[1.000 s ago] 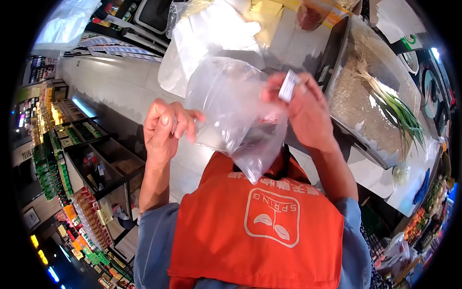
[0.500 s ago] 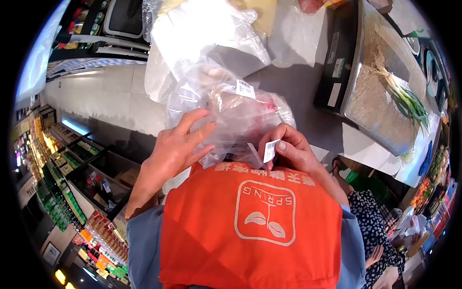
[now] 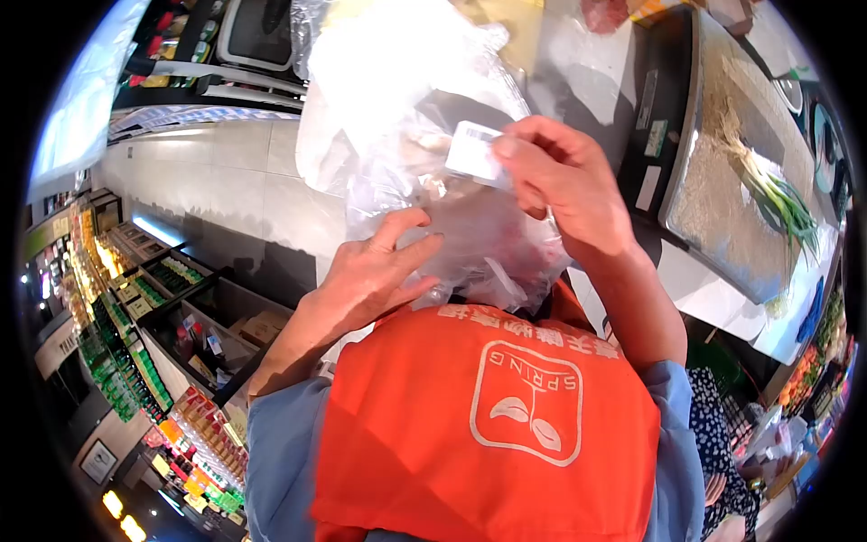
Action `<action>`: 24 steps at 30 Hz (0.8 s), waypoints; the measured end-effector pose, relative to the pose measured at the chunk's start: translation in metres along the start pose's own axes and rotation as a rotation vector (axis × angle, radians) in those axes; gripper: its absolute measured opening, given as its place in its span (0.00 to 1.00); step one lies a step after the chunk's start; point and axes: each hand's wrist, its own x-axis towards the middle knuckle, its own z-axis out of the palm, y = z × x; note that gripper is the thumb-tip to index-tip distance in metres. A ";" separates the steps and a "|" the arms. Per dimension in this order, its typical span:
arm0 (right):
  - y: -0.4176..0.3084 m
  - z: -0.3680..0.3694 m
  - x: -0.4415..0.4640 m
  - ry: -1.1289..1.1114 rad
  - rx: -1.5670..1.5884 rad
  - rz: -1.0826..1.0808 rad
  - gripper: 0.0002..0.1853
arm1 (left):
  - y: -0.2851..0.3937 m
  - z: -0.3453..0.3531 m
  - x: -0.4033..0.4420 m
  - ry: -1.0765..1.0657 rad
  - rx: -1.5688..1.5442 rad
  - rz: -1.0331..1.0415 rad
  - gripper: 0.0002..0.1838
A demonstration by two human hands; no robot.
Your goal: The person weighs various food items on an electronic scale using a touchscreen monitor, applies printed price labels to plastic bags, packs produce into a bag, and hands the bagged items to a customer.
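A clear plastic bag (image 3: 479, 230) with reddish and pale contents lies crumpled on the counter in front of my body. My right hand (image 3: 573, 185) pinches a white barcode label (image 3: 477, 155) at its corner, over the upper part of the bag. Whether the label touches the plastic, I cannot tell. The spot where another label sat on the bag is covered by it. My left hand (image 3: 370, 275) rests against the bag's near left side, its fingers spread apart.
White plastic sheets (image 3: 388, 72) lie at the counter's far side, in glare. To the right stands a weighing scale (image 3: 713, 172) with spring onions (image 3: 768, 185) on its pan. Another person's patterned clothing (image 3: 722, 434) shows at lower right. Stocked shelves (image 3: 135, 334) are at left.
My right hand has risen from near the apron to the upper part of the bag, carrying the label. My left hand stays beside the bag. The whole view has shifted slightly.
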 end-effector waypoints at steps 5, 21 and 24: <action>0.001 0.028 0.035 -0.103 -0.096 0.012 0.10 | -0.005 0.002 -0.005 -0.011 0.007 0.021 0.21; 0.017 0.043 0.072 -0.122 -0.992 -0.118 0.16 | -0.028 0.011 -0.013 -0.020 -0.203 0.151 0.19; 0.011 0.045 0.074 -0.156 -1.082 -0.133 0.18 | -0.033 0.015 -0.016 0.022 -0.222 0.175 0.18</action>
